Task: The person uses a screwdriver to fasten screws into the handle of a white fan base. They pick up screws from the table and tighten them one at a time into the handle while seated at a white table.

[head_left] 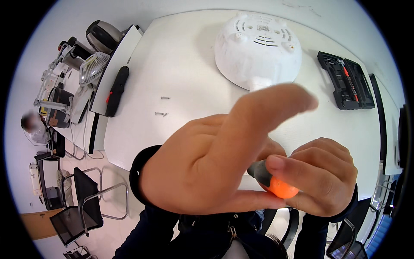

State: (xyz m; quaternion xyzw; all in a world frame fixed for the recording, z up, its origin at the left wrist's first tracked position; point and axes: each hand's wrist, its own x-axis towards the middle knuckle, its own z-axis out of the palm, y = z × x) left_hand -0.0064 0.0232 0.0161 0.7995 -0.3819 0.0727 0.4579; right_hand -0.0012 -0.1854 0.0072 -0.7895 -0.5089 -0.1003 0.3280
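Observation:
My right hand (321, 177) is closed around an orange and dark grey screwdriver handle (281, 186), its thumb and fingers wrapped about the grip. The rounded orange end faces up toward me, and whatever lies at its other end is hidden. My left hand (202, 164) looms large in front, one digit stretched out to the right and another reaching to the lower edge of the handle. Its remaining fingers are mostly out of sight behind the palm. Beyond both hands, a white round appliance body (246, 56) rests upside down, showing vent slots and small feet.
Several small screws (161, 114) lie on the white table (181, 56) left of centre. At its left edge is a black and red electric screwdriver (117, 90). An opened black tool case (340, 93) sits far right. A mesh chair (88, 194) stands lower left; a person sits far left.

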